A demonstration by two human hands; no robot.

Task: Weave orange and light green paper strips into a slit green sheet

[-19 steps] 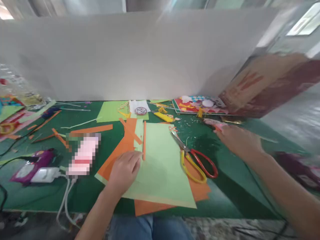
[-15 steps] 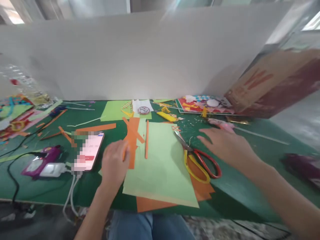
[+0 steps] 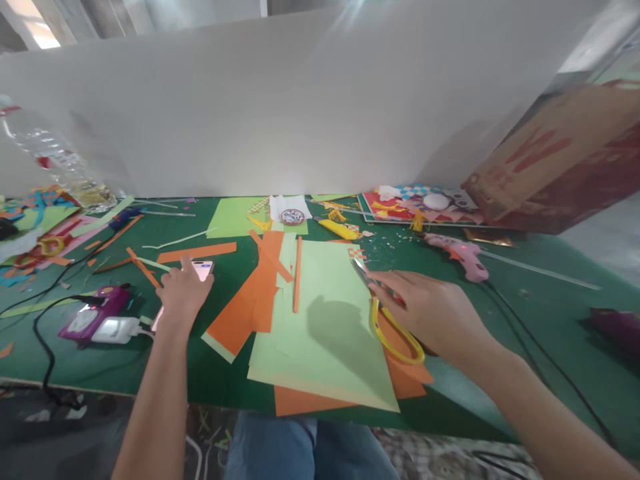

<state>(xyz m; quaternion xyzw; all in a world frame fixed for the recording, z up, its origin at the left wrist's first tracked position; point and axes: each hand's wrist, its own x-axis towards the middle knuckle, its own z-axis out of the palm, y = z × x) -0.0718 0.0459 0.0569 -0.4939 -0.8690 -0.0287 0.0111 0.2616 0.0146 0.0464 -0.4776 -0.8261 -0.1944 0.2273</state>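
Over the phone (image 3: 204, 268) at the left lies my left hand (image 3: 183, 293). Its fingers are apart and most of the screen is hidden under it. At the right, my right hand (image 3: 425, 310) has its thumb and fingers closed about the scissors (image 3: 397, 337) near the pivot. The blades point away to the left, and the yellow loop shows while the red one is mostly covered. Pale green paper sheets (image 3: 325, 340) lie between my hands, with orange paper (image 3: 245, 300) to their left and orange sheets beneath. A narrow orange strip (image 3: 297, 273) rests on the green.
A pink glue gun (image 3: 463, 253) with a cable lies at the right. Behind the sheets is a yellow cutter (image 3: 337, 229). A purple power block (image 3: 95, 317), a plastic bottle (image 3: 60, 157) and scraps occupy the left. A paper bag (image 3: 555, 160) leans at the right.
My left hand has left the orange paper and moved left onto the phone. My right hand has come left and down onto the scissors, uncovering the glue gun.
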